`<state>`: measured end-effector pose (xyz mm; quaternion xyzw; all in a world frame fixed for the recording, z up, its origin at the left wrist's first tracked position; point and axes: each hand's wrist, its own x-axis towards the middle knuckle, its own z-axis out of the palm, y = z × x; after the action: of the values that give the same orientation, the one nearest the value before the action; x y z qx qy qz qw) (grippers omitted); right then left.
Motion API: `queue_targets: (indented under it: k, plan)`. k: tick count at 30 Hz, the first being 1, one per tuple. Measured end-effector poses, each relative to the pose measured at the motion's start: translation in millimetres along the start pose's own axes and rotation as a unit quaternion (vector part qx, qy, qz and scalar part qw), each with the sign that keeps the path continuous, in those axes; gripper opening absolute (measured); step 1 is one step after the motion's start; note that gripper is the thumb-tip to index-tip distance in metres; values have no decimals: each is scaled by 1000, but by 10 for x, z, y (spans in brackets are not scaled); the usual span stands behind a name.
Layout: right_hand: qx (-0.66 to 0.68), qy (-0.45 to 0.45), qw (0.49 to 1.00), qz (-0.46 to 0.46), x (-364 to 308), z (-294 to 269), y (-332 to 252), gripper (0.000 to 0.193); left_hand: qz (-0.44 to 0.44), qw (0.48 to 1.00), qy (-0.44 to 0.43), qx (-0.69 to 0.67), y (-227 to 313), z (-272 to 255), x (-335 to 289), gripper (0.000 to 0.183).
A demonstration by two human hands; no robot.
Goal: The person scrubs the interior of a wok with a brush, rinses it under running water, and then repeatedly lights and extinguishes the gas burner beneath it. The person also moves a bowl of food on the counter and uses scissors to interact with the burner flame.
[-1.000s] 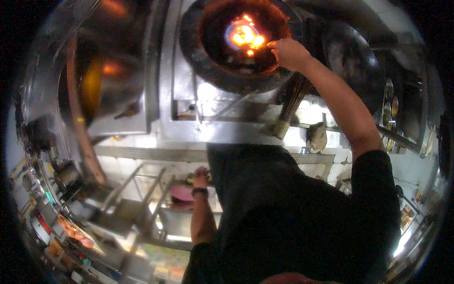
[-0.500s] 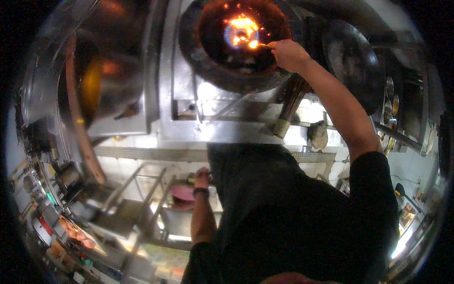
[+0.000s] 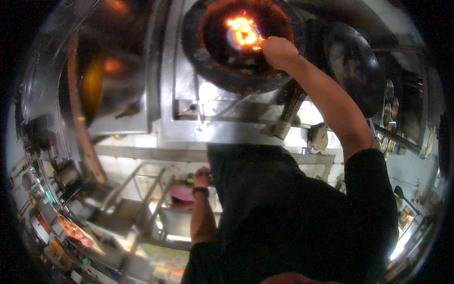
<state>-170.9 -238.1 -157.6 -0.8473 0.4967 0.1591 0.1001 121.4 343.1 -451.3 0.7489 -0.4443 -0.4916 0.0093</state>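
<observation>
At the stove, my right hand reaches over the rim of a round dark burner well. Its fingers are closed on a thin stick, whose far end is lost in the glow. Orange-yellow flames with a blue edge burn in the middle of the well, close to my fingertips. My left hand hangs low beside my dark apron, a dark band round its wrist. Its fingers look curled, and what they hold, if anything, I cannot make out.
A large dark wok leans right of the burner. A bamboo brush rests by the stove's front edge. Left stands a metal basin with a yellow item and a long wooden handle. A metal rack stands lower left.
My right hand has moved left, closer to the flames, so less of the stick shows. The flames have changed shape. My left hand has stayed in place.
</observation>
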Motion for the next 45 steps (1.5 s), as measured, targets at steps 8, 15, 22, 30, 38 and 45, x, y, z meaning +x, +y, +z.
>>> queue_targets:
  k: [8,15,22,30,38,45]
  plan:
    - [-16,-16,999,-31,29,-325,131,25,31,999,18,20,117,-32,-41,38]
    - [-35,-40,998,-26,175,-215,89,33,-3,999,13,-43,253,-174,-125,26]
    - [-21,-20,999,-24,222,-310,-93,28,-88,984,-5,-152,685,-475,-272,22]
    - [-35,-30,999,-17,352,-264,103,28,148,968,141,148,-3,87,-161,21]
    - [-84,-87,991,-48,246,-703,-118,24,-119,924,83,-355,-101,214,-128,23]
    - [-61,-50,997,-8,190,-520,-70,25,-101,925,62,-360,388,-51,-242,34]
